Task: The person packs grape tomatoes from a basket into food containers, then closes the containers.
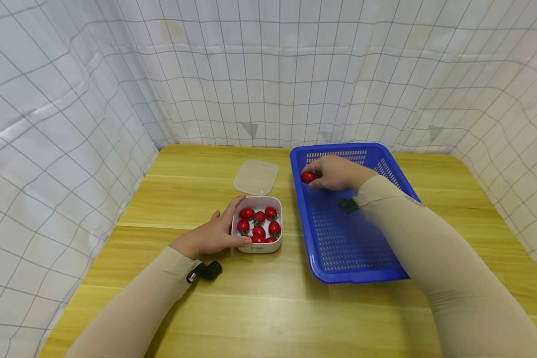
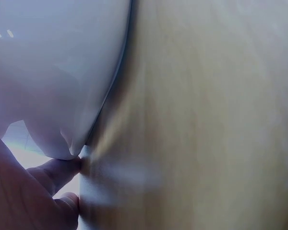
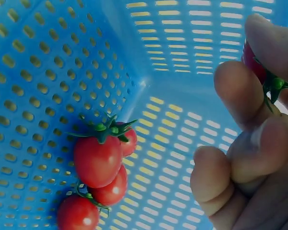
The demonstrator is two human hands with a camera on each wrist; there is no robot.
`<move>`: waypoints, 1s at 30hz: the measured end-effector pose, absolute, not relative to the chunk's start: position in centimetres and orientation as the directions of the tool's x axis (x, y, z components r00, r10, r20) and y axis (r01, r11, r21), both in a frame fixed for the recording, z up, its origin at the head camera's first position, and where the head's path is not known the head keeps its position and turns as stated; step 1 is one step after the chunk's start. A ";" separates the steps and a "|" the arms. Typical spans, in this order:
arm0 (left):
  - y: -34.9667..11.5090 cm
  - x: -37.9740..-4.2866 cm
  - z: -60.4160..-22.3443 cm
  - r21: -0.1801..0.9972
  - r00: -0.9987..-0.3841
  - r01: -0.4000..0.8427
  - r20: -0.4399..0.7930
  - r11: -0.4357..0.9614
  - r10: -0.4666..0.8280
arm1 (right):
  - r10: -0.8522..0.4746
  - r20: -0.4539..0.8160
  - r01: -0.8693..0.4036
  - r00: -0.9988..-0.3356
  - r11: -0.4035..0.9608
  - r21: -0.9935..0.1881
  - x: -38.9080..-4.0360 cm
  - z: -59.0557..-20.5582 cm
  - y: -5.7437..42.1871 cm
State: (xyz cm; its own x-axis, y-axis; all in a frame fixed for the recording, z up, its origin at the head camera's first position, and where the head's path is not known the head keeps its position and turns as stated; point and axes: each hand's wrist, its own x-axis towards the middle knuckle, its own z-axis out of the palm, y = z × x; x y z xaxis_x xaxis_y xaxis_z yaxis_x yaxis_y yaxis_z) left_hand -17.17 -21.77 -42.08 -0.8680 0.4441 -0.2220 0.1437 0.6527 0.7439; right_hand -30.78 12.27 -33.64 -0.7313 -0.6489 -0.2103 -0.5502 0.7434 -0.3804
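Note:
Inside the blue basket (image 1: 312, 256), my right hand (image 1: 338, 172) pinches a red cherry tomato (image 1: 307, 177) between thumb and fingertips, near the far left corner. The right wrist view shows that tomato's green stem end, while several other cherry tomatoes (image 3: 98, 160) lie lower in the basket. To the left, my left hand (image 1: 215, 232) grips a small white container (image 1: 260, 248), thumb at its front rim and fingers along its left side. Several cherry tomatoes (image 1: 258, 231) sit in it. The left wrist view shows the container's smooth outer wall (image 2: 53, 62) with fingers against it.
A translucent square lid (image 1: 257, 177) lies flat behind the container, left of the basket. Everything stands on a wooden table (image 1: 268, 313). A white grid-patterned curtain (image 1: 268, 74) encloses the back and both sides.

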 end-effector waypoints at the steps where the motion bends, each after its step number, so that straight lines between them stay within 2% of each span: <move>1: -21.8 -17.2 -42.1 0.745 -0.868 0.140 -0.224 0.652 0.443 | -0.643 -0.209 -0.547 -0.736 0.748 -0.375 -30.6 -33.5 12.2; 6: -21.8 -17.1 -42.2 0.753 -0.869 0.130 -0.227 0.646 0.439 | -0.614 -0.184 -0.523 -0.767 0.766 -0.373 -30.2 -32.6 12.2; 12: -21.8 -17.1 -42.1 0.752 -0.868 0.141 -0.219 0.644 0.446 | -0.655 -0.178 -0.549 -0.735 0.728 -0.411 -29.5 -32.0 12.0; 17: -21.7 -17.2 -42.1 0.751 -0.868 0.141 -0.219 0.644 0.446 | -0.659 -0.135 -0.556 -0.740 0.713 -0.428 -28.7 -31.5 11.6; 30: -21.7 -17.1 -42.1 0.749 -0.869 0.125 -0.234 0.651 0.436 | -0.785 -0.136 -0.685 -0.604 0.599 -0.414 -26.0 -31.2 9.2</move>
State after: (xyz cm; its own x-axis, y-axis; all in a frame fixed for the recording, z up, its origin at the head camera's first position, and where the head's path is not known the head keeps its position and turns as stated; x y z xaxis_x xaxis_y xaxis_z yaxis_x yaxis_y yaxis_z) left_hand -17.12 -21.68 -42.07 -0.8691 0.4360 -0.2337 0.1253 0.6512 0.7485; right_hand -26.04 9.18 -31.20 -0.6038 -0.7854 -0.1364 -0.6854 0.5988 -0.4144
